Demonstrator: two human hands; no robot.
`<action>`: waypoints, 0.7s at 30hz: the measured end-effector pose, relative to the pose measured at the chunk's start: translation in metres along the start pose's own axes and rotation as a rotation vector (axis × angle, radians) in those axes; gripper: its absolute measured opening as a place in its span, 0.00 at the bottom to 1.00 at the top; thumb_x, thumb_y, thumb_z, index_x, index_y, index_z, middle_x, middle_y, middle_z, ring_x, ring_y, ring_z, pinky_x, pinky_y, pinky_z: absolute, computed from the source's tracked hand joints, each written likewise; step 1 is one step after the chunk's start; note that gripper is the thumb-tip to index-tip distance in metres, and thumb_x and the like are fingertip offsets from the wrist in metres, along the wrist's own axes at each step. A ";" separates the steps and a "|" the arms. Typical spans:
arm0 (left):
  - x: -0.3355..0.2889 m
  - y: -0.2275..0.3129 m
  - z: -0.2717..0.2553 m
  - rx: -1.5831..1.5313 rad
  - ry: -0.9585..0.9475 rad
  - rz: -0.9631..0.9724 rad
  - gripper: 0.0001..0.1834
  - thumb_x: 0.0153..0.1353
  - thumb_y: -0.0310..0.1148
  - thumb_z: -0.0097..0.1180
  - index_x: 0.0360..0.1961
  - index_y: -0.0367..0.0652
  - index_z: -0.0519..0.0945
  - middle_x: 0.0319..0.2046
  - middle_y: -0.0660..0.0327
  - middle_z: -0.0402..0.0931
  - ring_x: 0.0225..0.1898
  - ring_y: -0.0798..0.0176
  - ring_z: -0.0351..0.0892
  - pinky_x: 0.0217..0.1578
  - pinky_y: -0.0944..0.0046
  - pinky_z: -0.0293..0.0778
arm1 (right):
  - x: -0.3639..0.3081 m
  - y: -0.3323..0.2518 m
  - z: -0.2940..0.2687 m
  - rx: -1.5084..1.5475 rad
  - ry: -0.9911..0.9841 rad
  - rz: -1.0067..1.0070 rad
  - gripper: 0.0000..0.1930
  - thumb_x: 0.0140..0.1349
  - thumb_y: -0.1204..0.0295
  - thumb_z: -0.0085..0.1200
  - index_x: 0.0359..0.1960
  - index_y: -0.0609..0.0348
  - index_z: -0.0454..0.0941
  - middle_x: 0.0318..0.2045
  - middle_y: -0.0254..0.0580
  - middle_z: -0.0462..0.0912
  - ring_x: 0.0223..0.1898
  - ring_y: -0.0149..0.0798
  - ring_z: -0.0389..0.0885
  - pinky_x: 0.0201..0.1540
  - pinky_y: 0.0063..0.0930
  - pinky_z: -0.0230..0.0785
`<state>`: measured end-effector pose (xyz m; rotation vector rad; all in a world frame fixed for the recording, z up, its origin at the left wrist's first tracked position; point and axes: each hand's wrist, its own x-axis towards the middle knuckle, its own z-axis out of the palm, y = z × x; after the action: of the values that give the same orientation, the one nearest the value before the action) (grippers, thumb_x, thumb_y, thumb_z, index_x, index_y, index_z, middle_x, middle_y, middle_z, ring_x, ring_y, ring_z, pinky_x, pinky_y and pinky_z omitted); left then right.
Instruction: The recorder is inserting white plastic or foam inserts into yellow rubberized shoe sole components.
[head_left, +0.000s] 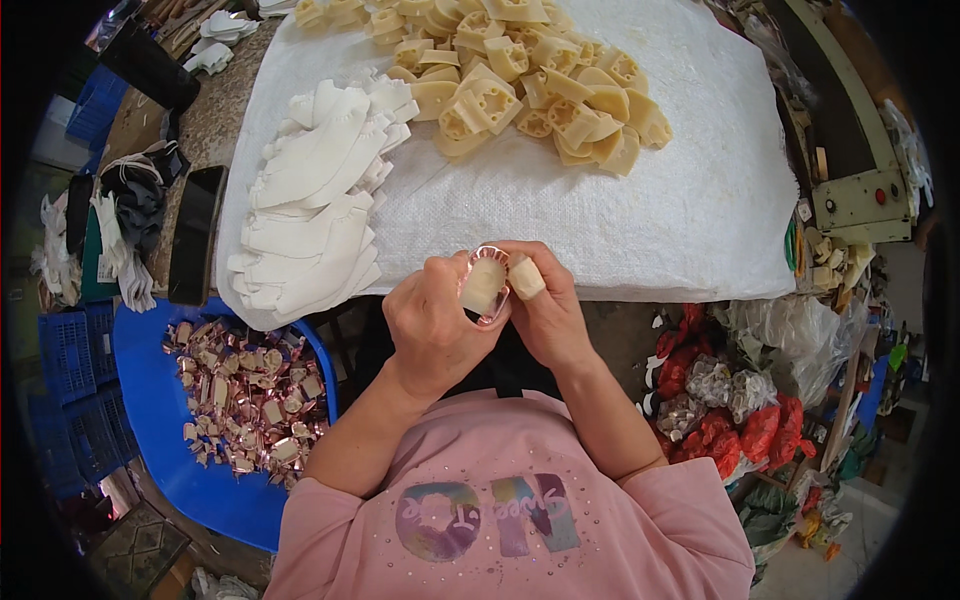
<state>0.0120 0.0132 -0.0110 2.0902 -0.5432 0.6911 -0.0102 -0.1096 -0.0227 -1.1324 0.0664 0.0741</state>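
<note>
Above my lap, at the near edge of the table, both my hands hold a small oval piece with a shiny rose-pink rim and a cream inner face. My left hand is closed around its left side. My right hand pinches it from the right; a pale wrap covers the thumb tip. Just beyond my left hand lies a pile of white flat curved cut-outs. Farther off is a heap of cream moulded plastic parts. The fingertips behind the piece are partly hidden.
White woven sheeting covers the table. At my left stands a blue tub filled with shiny rose-pink pieces. A phone lies at the table's left edge. Red and clear plastic bags are piled on the right, below a machine panel.
</note>
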 end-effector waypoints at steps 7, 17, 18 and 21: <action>-0.005 0.003 0.000 -0.031 -0.045 -0.086 0.24 0.40 0.29 0.71 0.34 0.37 0.68 0.24 0.56 0.75 0.22 0.64 0.78 0.21 0.67 0.73 | -0.002 -0.003 0.006 -0.287 0.018 -0.183 0.13 0.67 0.65 0.45 0.46 0.61 0.71 0.36 0.34 0.75 0.34 0.23 0.71 0.38 0.18 0.68; 0.000 -0.009 -0.033 -1.029 -0.501 -0.766 0.14 0.56 0.34 0.60 0.34 0.36 0.71 0.24 0.61 0.74 0.27 0.76 0.70 0.30 0.75 0.68 | 0.012 -0.015 -0.010 -0.280 -0.345 -0.219 0.16 0.64 0.60 0.50 0.46 0.60 0.71 0.42 0.39 0.67 0.45 0.33 0.66 0.47 0.25 0.61; 0.002 -0.007 -0.036 -0.717 -0.478 -0.592 0.13 0.56 0.35 0.60 0.34 0.36 0.73 0.24 0.62 0.73 0.25 0.74 0.68 0.28 0.73 0.67 | 0.014 -0.015 -0.014 -0.373 -0.322 -0.245 0.16 0.63 0.61 0.51 0.44 0.60 0.71 0.42 0.40 0.67 0.44 0.34 0.66 0.47 0.26 0.61; -0.003 -0.009 -0.035 -0.494 -0.217 -0.424 0.13 0.55 0.34 0.61 0.35 0.36 0.74 0.23 0.63 0.72 0.25 0.73 0.68 0.29 0.72 0.67 | 0.016 -0.018 -0.007 -0.503 -0.254 -0.259 0.14 0.61 0.62 0.52 0.39 0.61 0.71 0.39 0.42 0.69 0.42 0.39 0.67 0.46 0.29 0.62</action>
<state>0.0056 0.0470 -0.0011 1.7328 -0.3261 0.0701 0.0077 -0.1229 -0.0104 -1.6150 -0.3420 0.0022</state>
